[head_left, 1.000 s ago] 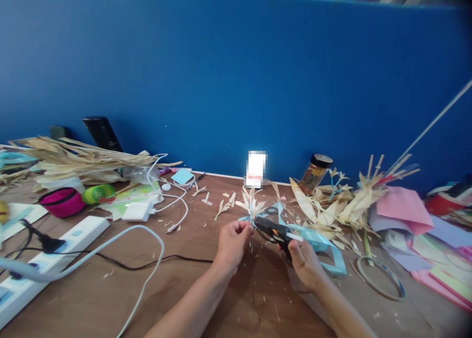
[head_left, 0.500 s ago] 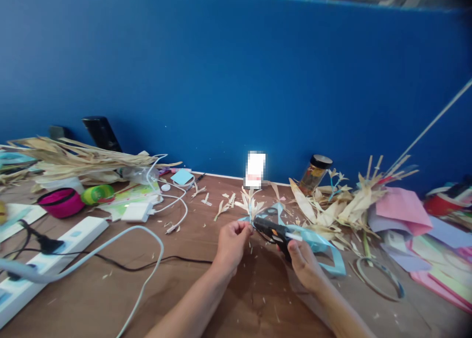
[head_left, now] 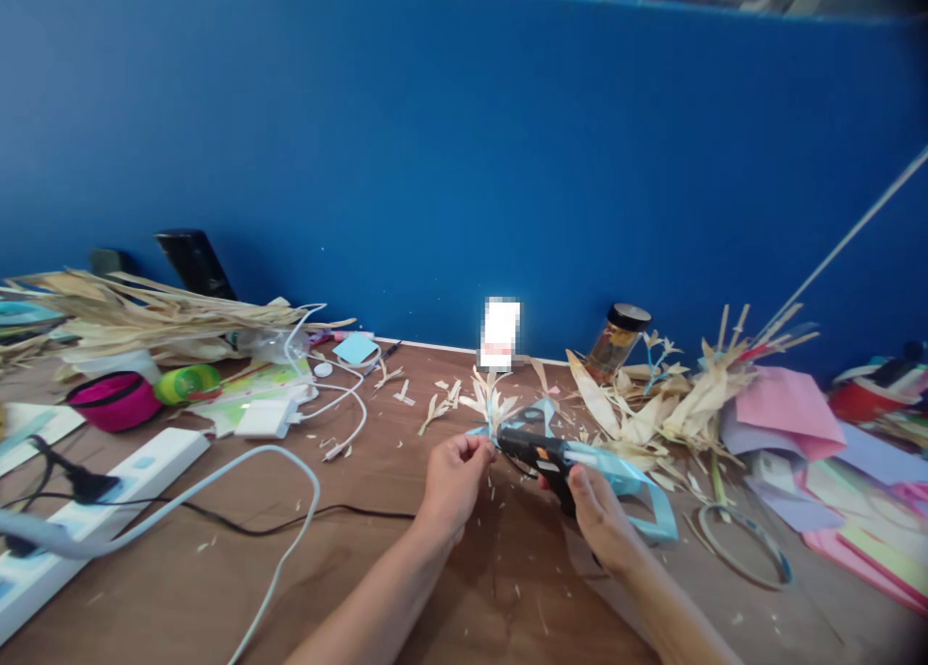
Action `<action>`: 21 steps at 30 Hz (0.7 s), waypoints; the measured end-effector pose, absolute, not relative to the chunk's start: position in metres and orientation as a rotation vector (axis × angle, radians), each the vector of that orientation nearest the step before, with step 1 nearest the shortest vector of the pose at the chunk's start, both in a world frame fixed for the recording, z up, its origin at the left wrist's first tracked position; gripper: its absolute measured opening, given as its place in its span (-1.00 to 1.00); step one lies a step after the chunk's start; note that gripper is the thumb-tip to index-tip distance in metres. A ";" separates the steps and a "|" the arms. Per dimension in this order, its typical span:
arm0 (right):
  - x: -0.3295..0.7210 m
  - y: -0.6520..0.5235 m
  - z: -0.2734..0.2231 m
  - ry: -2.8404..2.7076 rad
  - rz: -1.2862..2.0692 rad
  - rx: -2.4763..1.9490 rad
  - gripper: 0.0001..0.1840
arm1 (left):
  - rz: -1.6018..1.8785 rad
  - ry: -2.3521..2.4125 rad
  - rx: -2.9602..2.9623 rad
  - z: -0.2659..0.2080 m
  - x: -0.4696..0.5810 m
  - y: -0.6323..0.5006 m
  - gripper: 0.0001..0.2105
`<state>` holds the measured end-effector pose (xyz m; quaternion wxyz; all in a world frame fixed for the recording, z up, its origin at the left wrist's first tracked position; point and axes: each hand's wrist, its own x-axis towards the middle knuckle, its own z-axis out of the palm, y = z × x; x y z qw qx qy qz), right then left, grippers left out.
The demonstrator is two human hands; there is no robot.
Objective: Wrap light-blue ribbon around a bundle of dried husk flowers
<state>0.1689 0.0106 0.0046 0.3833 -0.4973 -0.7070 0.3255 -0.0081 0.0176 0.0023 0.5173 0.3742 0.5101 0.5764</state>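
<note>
My left hand (head_left: 458,477) is closed in a pinch on the base of a corn husk flower (head_left: 494,402), whose pale petals fan upward beyond the fingertips. Wrapped around its handle, my right hand (head_left: 598,510) grips a black glue gun (head_left: 540,449). The gun's nozzle points left and meets the flower's base beside my left fingertips. A light blue ribbon (head_left: 645,496) lies in a loop behind and to the right of the gun. Small husk scraps (head_left: 437,409) are scattered just beyond my left hand.
A white power strip (head_left: 108,525) with plugs and cables lies at the left. Behind it sit a pink pouch (head_left: 116,401) and a husk pile (head_left: 145,322). At the right are a jar (head_left: 618,341), more husks (head_left: 703,394), a hoop (head_left: 750,549) and coloured paper (head_left: 790,414).
The white stick at the back of the glue gun no longer shows as it did. Both hands stay almost in place; the whole view has shifted slightly.
</note>
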 end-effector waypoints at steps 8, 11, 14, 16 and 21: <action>0.168 0.010 0.009 -1.827 0.799 -1.235 -0.38 | 1.351 1.234 0.896 0.001 -0.009 0.018 -0.76; 0.167 0.011 0.008 -1.822 0.802 -1.241 -0.35 | 1.364 1.236 0.895 0.001 -0.009 0.018 -0.75; 0.167 0.012 0.006 -1.794 0.809 -1.251 -0.35 | 1.371 1.230 0.909 0.001 -0.008 0.018 -0.74; 0.168 0.012 0.005 -1.784 0.806 -1.264 -0.34 | 1.374 1.230 0.912 0.000 -0.008 0.019 -0.74; 0.170 0.012 0.006 -1.802 0.796 -1.245 -0.31 | 1.380 1.235 0.905 0.000 -0.009 0.019 -0.75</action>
